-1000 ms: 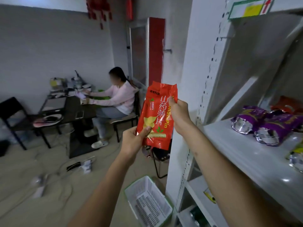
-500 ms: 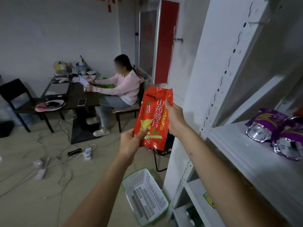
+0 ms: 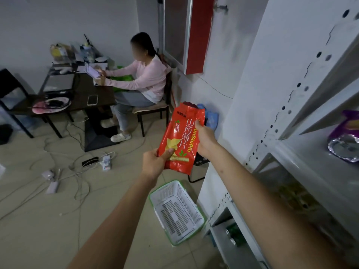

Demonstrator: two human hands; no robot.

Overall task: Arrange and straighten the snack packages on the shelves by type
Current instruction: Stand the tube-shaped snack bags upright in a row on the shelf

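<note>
Packet point(image 3: 179, 139) of red crisps, 1 in number, is held in mid-air between 2 bare hands, out in front of the white shelving unit point(image 3: 250, 105) and above a white basket point(image 3: 175, 211) on the floor. The left hand point(image 3: 156, 164) pinches the lower left corner, thumb pressed flat on the printed front and the other fingers hidden behind. The right hand point(image 3: 205, 137) grips the right edge higher up, thumb on the front and fingers curled round the back. The packet's long axis runs near upright, its top leaning a little to the right, face toward the camera.

The shelves lie to the right of the packet, so the right hand is the nearer one to them and looks best placed to carry the packet across, though which shelf suits this type cannot be judged from here. Only 1 purple packet point(image 3: 344, 140) with a silvery end can be seen on the middle shelf point(image 3: 310, 164), at the frame's right edge; darker items on the lower shelves are too dim to count.

Behind, 1 seated person point(image 3: 144, 80) in a pink top sits at a dark table point(image 3: 81, 94) with 1 phone point(image 3: 92, 99) lying on it, and cables trail over the tiled floor.
</note>
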